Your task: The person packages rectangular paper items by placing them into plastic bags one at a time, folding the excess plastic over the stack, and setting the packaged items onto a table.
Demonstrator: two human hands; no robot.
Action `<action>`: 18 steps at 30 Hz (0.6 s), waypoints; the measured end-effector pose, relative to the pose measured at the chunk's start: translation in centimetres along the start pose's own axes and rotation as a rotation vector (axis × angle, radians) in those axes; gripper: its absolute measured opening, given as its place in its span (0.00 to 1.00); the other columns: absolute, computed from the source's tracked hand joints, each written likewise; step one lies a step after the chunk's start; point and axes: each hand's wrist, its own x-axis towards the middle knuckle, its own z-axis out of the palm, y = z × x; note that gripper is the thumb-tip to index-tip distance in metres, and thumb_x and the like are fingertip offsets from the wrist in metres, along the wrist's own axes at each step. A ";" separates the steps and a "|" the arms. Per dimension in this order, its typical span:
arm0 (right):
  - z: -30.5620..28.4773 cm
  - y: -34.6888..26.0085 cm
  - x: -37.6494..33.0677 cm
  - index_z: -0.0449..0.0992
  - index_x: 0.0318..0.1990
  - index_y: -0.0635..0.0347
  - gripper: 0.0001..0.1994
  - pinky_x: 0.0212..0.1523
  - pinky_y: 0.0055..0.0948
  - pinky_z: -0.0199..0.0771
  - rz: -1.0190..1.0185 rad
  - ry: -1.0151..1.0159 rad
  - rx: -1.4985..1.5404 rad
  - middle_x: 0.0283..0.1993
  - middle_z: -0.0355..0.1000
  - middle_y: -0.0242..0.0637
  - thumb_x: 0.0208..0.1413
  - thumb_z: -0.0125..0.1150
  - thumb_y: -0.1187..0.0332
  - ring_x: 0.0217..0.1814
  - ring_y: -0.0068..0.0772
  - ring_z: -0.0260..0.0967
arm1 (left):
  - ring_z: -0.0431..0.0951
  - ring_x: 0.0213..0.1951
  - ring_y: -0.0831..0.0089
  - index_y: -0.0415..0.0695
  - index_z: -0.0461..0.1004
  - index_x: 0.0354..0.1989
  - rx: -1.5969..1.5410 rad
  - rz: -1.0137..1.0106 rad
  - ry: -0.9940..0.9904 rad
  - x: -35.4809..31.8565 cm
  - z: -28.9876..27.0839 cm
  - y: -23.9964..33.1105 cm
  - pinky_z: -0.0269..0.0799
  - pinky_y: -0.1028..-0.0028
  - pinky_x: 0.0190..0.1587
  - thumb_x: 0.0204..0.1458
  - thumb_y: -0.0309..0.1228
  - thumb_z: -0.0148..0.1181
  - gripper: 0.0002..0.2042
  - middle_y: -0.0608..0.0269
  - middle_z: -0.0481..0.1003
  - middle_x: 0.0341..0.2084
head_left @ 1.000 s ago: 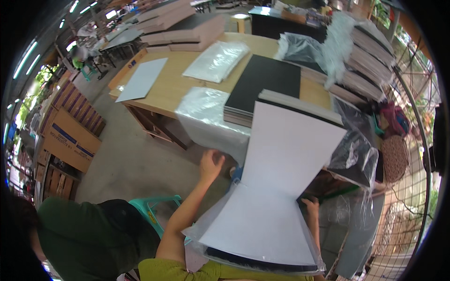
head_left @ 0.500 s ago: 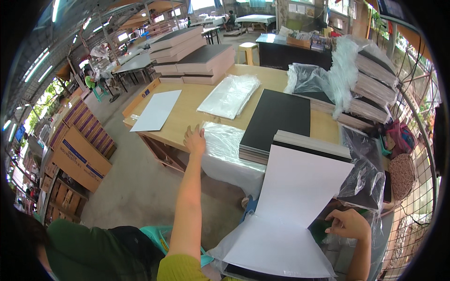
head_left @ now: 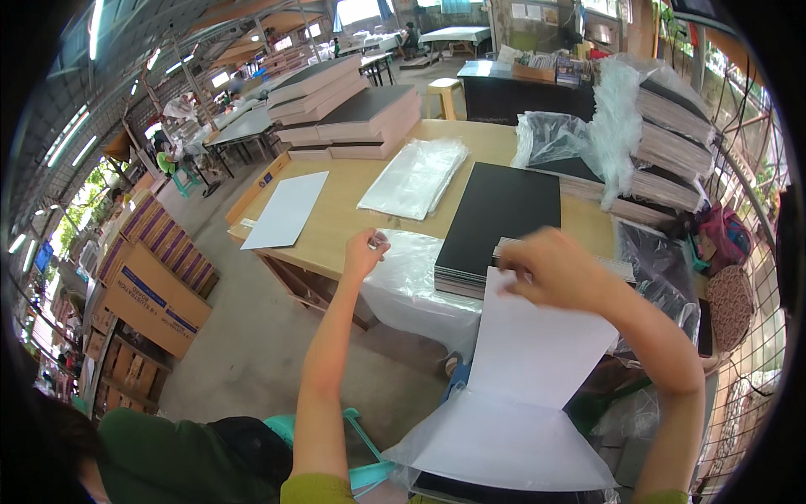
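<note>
My left hand is closed in a pinch on the near left corner of a clear plastic bag, one of a pile draped over the table's front edge. My right hand, smeared by motion, hovers with bent fingers over the top edge of a white sheet leaning on a stack of boards. Below it, another white sheet lies in clear plastic over a black board at my lap. Left of the right hand is a stack of black boards.
On the wooden table are a white board, folded plastic bags and stacked black-topped boards. Plastic-wrapped stacks stand at the right, near a wire mesh. A person in dark green is close at my left, beside a teal stool.
My right hand has risen from beside the lap sheet to the top of the leaning white sheet. My left hand's spread fingers have closed on the plastic bag's corner.
</note>
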 end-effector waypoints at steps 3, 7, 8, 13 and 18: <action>2.7 2.2 7.1 0.76 0.32 0.56 0.11 0.38 0.41 0.71 0.199 -0.140 0.017 0.33 0.74 0.43 0.42 0.67 0.63 0.40 0.46 0.72 | 0.78 0.30 0.71 0.37 0.71 0.33 0.143 0.129 -0.017 1.1 0.4 1.6 0.72 0.73 0.34 0.41 0.23 0.67 0.12 0.59 0.76 0.23; 9.0 5.2 15.0 0.77 0.31 0.54 0.10 0.41 0.38 0.74 0.152 -0.108 0.045 0.36 0.75 0.40 0.38 0.67 0.65 0.43 0.44 0.72 | 0.78 0.29 0.75 0.37 0.70 0.35 -0.237 0.232 -0.021 1.5 -0.3 1.0 0.71 0.77 0.34 0.41 0.20 0.65 0.12 0.58 0.77 0.24; 10.4 6.7 15.9 0.78 0.31 0.54 0.11 0.41 0.38 0.74 0.182 -0.094 0.031 0.36 0.75 0.40 0.37 0.68 0.65 0.44 0.44 0.72 | 0.78 0.29 0.75 0.37 0.69 0.32 -0.205 0.236 -0.027 1.3 0.8 2.4 0.72 0.77 0.33 0.42 0.19 0.64 0.10 0.58 0.77 0.23; 14.5 8.0 19.3 0.78 0.35 0.53 0.14 0.44 0.43 0.74 0.163 -0.130 -0.013 0.40 0.75 0.40 0.37 0.68 0.66 0.48 0.43 0.71 | 0.78 0.24 0.77 0.37 0.70 0.33 -0.270 0.118 0.040 -0.5 2.0 5.6 0.71 0.78 0.29 0.43 0.20 0.65 0.10 0.60 0.77 0.20; 16.7 6.8 20.0 0.80 0.31 0.54 0.08 0.38 0.41 0.75 0.216 -0.127 -0.018 0.33 0.76 0.41 0.40 0.66 0.66 0.40 0.45 0.74 | 0.77 0.22 0.79 0.37 0.72 0.35 -0.258 0.142 0.053 0.5 2.3 3.6 0.69 0.80 0.26 0.46 0.26 0.64 0.10 0.61 0.76 0.18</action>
